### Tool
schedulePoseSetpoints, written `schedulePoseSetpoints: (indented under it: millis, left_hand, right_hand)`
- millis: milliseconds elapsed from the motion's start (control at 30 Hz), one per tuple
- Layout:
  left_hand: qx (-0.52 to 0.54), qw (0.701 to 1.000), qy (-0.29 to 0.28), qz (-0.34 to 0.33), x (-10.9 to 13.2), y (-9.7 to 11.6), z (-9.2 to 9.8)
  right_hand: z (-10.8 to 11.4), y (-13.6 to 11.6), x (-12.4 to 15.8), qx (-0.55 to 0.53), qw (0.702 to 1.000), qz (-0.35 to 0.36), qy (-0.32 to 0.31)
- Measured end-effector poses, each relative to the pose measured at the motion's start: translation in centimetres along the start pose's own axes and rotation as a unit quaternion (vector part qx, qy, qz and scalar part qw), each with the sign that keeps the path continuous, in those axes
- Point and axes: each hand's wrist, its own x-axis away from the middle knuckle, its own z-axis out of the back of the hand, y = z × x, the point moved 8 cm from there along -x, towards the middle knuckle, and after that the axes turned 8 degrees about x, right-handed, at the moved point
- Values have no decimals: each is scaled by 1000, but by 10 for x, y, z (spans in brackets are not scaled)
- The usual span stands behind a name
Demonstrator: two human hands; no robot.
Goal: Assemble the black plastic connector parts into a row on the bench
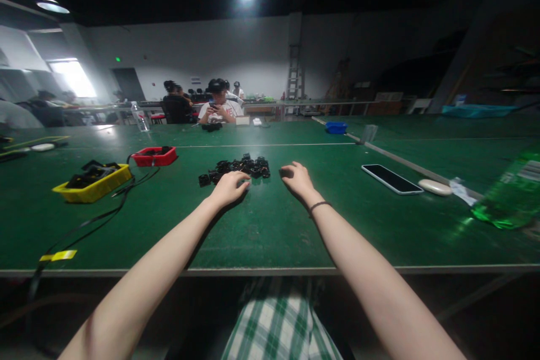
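Note:
A loose pile of small black parts (248,166) lies on the green tabletop (270,225); their exact kind is too small to make out. At the pile's near left edge rests my left hand (230,187), fingers bent and apart, with nothing visible in it. My right hand (298,180) is just right of the pile, separated from it by a strip of bare table. Its thumb and fingers are curved with a gap between them, and I see nothing held there. A dark band circles my right wrist.
Left stand a yellow bin (93,185) and a red bin (155,156) of black parts, with a black cable (122,202) alongside. Right are a phone (392,179), a white mouse-like object (435,187) and a green bottle (512,191). A blue bin (336,127) and a seated person (221,109) are farther back.

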Motion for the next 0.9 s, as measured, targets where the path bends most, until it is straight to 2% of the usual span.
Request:
schedulePoseSetpoints:
  millis: [267, 433, 533, 700, 900]
  left_hand:
    - [-77, 993, 60, 61, 1, -15, 11]
    - [-136, 977, 78, 142, 5, -17, 21]
    - [-156, 970, 71, 173, 6, -17, 24]
    - [-177, 962, 18, 205, 8, -21, 19]
    - [-186, 961, 11, 203, 7, -23, 18]
  right_hand:
    - [6, -1, 3, 21, 1000, -14, 10]
    - [11, -2, 7, 29, 999, -32, 6]
    - [11, -2, 8, 29, 999, -35, -1]
    - [11, -3, 7, 29, 999, -30, 2]
    - [18, -12, 6, 26, 998, 7, 54]
